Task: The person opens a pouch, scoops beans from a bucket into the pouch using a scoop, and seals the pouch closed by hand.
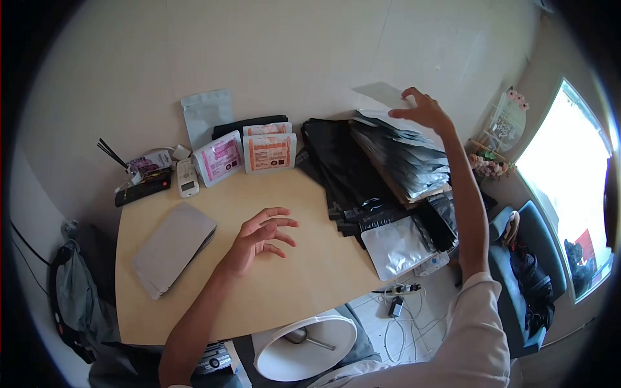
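Observation:
My left hand [262, 240] hovers over the middle of the wooden table [278, 304], fingers spread and curved, holding nothing. To its left lies a flat stack of grey pouches [174, 249]. My right hand [422, 110] is raised above the tall stack of silvery pouches [414, 161], its fingers apart and slightly bent, with nothing visible between them. Black bags [343, 155] lie beside that stack, and a silver pouch [398, 246] rests at the table's right edge. Pink-labelled [221, 157] and orange-labelled pouches [270, 153] stand at the back.
A white remote [187, 178] and a black box [143, 191] are at the back left. Below the front edge is a white round bowl-like object [304, 349]. Cables [404, 323] lie on the floor, near a blue chair [543, 239] at the right.

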A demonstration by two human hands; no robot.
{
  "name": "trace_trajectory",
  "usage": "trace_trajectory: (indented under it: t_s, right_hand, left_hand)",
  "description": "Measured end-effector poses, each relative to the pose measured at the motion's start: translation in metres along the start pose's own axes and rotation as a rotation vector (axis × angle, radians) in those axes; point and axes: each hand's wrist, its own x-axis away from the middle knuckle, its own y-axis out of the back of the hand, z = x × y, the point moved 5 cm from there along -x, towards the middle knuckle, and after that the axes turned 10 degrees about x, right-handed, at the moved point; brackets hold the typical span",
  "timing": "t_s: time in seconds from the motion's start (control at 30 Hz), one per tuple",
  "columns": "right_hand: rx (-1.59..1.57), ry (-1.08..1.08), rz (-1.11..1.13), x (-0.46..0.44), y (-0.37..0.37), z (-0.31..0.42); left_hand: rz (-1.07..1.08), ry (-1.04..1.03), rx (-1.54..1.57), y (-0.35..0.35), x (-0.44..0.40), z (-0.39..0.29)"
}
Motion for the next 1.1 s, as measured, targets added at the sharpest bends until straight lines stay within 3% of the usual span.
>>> trace_trajectory:
  t_s: [0.3, 0.47, 0.57, 0.63, 0.67, 0.83, 0.9, 0.97, 1.07, 1.1]
  right_hand:
    - [0.083, -0.035, 0.357, -0.052, -0.067, -0.041]
    - [0.061, -0.001, 0.367, -0.052, -0.08, -0.037]
    - [0.196, -0.108, 0.152, -0.057, -0.052, -0.027]
    - [0.25, -0.03, -0.057, -0.031, -0.019, 0.023]
    - [0.271, 0.019, -0.161, -0.015, -0.001, 0.054]
    - [-0.31, 0.727, 0.023, 0.052, 0.001, 0.217]
    - [-0.457, 0.89, 0.297, 0.092, -0.015, 0.286]
    - [-0.429, 1.208, 0.142, 0.132, -0.041, 0.343]
    - [-0.327, 1.415, 0.116, 0.172, -0.095, 0.401]
    - [-0.353, 1.433, 0.215, 0.178, -0.111, 0.41]
  left_hand:
    - [-0.004, 0.032, -0.067, -0.002, 0.0, 0.001]
    - [0.006, 0.041, -0.068, -0.002, 0.001, 0.002]
    - [0.011, 0.034, -0.067, 0.0, 0.0, 0.004]
    - [0.017, 0.034, -0.043, 0.0, -0.002, 0.005]
    - [0.01, 0.03, -0.027, 0.0, -0.002, 0.005]
    - [0.022, 0.024, -0.014, 0.01, -0.004, 0.011]
    - [0.036, 0.017, 0.0, 0.009, -0.004, 0.014]
    - [0.049, 0.02, -0.007, 0.008, -0.002, 0.013]
    - [0.069, 0.022, -0.081, 0.006, -0.003, 0.013]
    - [0.068, 0.029, -0.098, 0.007, -0.004, 0.015]
